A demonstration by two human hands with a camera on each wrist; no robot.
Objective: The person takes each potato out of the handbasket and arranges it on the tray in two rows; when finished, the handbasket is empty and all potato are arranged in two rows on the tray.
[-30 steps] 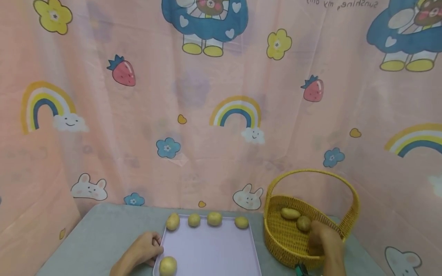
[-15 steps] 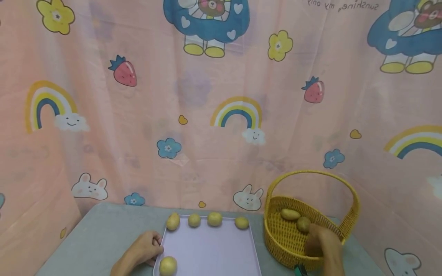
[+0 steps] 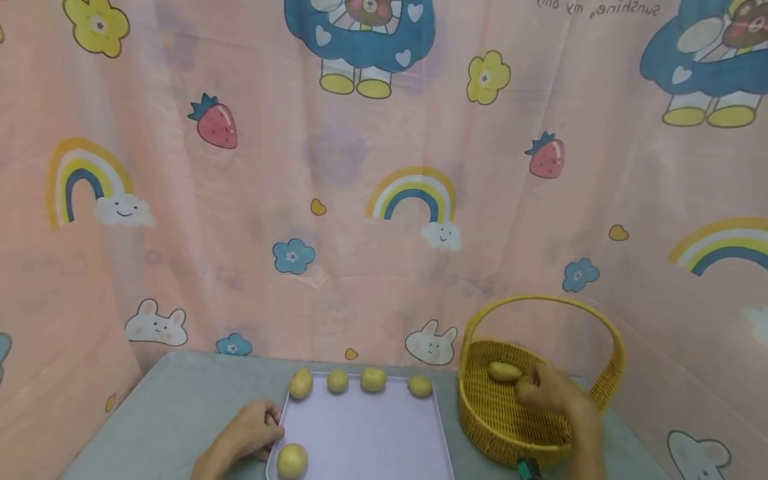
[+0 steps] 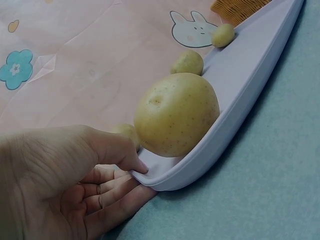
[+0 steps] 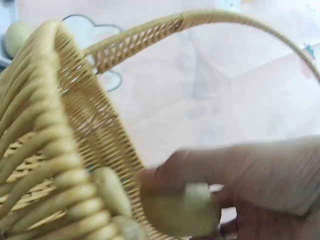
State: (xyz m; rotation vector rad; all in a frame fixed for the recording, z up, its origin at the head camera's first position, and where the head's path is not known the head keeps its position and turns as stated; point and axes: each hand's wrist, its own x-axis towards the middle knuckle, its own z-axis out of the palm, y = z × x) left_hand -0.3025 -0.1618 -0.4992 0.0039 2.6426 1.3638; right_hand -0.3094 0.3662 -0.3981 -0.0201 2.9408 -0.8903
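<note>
My left hand [image 3: 249,430] pinches the left rim of a pale lilac tray [image 3: 366,433], thumb on top and fingers underneath in the left wrist view. A large potato [image 4: 176,114] sits in the tray close to that thumb. Along the tray's far side lie several more potatoes [image 3: 373,380]. My right hand [image 3: 549,390] is inside the yellow wicker basket [image 3: 489,437]. In the right wrist view it grips a potato [image 5: 175,212] between thumb and fingers, slightly blurred. Below and left of it in the basket lie a long potato [image 5: 112,192] and part of another potato [image 5: 129,230].
The basket's tall arched handle [image 3: 540,298] rises over the right hand. A grey-green cloth [image 3: 168,413] covers the table. Behind hangs a pink printed curtain [image 3: 336,293] close to the table's far edge.
My right hand has moved up and toward the back of the basket, now covering where a round potato was visible, and it grips a potato. The left hand stays at the tray rim.
</note>
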